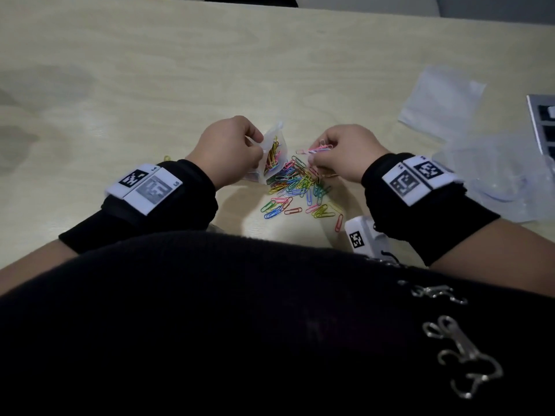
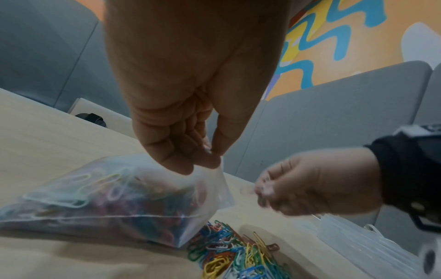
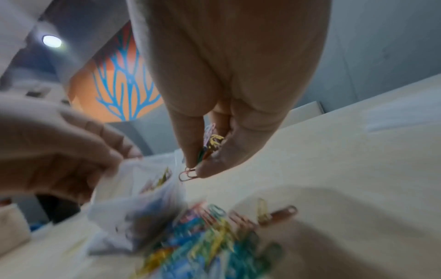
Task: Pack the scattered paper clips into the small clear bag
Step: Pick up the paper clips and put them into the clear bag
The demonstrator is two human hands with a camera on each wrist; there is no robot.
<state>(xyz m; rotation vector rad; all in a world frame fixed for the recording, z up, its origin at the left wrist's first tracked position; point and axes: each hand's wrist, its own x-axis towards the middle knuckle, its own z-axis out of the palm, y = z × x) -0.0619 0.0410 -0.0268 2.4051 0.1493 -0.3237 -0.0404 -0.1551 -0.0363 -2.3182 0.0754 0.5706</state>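
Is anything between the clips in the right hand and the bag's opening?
Nothing visible. The right hand pinches a bunch of clips beside the small clear bag, whose mouth the left hand holds open toward it.

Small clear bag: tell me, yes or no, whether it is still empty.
No: the small clear bag, pinched at its rim by the left hand, already holds many coloured paper clips.
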